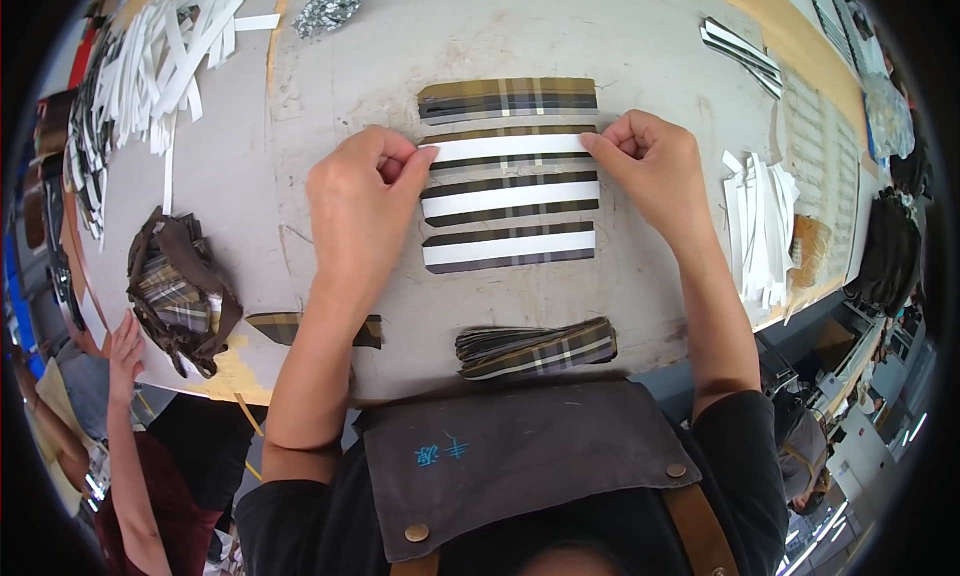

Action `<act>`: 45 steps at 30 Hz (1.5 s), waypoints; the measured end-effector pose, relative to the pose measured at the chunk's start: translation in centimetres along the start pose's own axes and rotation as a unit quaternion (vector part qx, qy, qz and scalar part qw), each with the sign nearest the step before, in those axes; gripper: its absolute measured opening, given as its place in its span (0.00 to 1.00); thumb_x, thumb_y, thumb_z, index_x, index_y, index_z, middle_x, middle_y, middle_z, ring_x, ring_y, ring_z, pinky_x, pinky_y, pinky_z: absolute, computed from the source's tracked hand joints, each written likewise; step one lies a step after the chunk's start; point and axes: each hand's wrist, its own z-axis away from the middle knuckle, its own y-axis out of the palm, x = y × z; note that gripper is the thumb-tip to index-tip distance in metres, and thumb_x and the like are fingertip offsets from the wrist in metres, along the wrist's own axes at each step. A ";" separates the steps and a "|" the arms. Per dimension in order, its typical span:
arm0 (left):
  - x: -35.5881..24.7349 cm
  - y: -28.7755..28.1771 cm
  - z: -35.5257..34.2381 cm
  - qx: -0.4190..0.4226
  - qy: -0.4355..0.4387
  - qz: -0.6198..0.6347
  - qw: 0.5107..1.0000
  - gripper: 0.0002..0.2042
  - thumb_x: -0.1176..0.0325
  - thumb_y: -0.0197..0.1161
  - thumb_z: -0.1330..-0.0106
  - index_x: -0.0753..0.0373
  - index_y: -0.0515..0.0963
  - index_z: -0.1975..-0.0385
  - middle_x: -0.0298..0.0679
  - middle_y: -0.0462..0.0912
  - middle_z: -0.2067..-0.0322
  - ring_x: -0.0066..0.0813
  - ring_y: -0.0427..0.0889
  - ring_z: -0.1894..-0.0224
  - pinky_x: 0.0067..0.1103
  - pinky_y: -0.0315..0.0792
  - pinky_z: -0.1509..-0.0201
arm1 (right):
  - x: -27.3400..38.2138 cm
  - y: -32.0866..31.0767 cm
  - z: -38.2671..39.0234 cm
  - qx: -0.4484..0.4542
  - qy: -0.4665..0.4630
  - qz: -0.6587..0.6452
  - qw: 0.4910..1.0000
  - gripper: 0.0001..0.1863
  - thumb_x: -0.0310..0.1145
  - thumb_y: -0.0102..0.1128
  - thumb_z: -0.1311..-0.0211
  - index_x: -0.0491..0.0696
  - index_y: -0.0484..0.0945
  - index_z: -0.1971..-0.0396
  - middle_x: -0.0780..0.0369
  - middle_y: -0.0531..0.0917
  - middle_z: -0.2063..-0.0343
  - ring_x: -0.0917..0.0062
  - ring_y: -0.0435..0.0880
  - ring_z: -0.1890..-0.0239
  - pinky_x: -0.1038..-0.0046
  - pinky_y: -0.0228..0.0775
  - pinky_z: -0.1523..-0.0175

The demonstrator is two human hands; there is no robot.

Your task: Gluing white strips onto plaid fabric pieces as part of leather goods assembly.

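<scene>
My left hand pinches the left end of a white strip lying on a plaid fabric strip. My right hand pinches that strip's right end. Directly below lie two more plaid strips, each bearing a white band, and above is a plaid strip without one. A folded stack of plaid strips sits near the front edge, and a single plaid piece lies partly under my left forearm.
On the worktable are white strip piles, a crumpled dark plaid bundle, dark-edged strips, a speckled wad and a tan block. A co-worker's hand rests at the left edge; other people are beyond.
</scene>
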 end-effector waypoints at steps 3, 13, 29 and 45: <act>-0.1 -0.1 -0.1 0.006 -0.005 0.000 1.000 0.07 0.74 0.70 0.45 0.69 0.78 0.78 0.40 0.79 0.82 0.26 0.77 0.82 0.21 0.69 0.76 | 0.1 -0.1 -0.1 -0.005 -0.005 0.017 1.000 0.12 0.34 0.69 0.46 0.41 0.80 0.80 0.64 0.80 0.85 0.84 0.74 0.82 0.80 0.66 0.75; 0.1 -0.2 -0.2 0.008 0.001 0.001 1.000 0.07 0.73 0.69 0.44 0.68 0.78 0.77 0.39 0.79 0.83 0.24 0.75 0.82 0.20 0.69 0.75 | -0.9 -3.7 0.5 -0.104 -0.038 0.118 0.987 0.06 0.27 0.66 0.48 0.44 0.80 0.71 0.63 0.77 0.85 0.77 0.74 0.82 0.76 0.67 0.73; -0.9 -1.4 1.2 0.007 -0.006 0.060 0.998 0.08 0.72 0.69 0.40 0.67 0.77 0.75 0.29 0.75 0.82 0.12 0.66 0.80 0.13 0.63 0.76 | -6.7 -11.1 2.0 -0.111 -0.141 0.356 0.917 0.06 0.23 0.64 0.53 0.43 0.80 0.72 0.60 0.82 0.68 0.63 0.76 0.58 0.67 0.69 0.51; -4.1 2.2 2.9 0.198 0.078 0.244 0.946 0.04 0.76 0.66 0.38 0.66 0.79 0.66 0.34 0.79 0.76 0.15 0.75 0.76 0.15 0.70 0.74 | 1.7 -4.0 4.7 0.116 -0.196 -0.014 0.974 0.07 0.21 0.62 0.41 0.41 0.79 0.62 0.59 0.84 0.66 0.74 0.84 0.63 0.73 0.78 0.58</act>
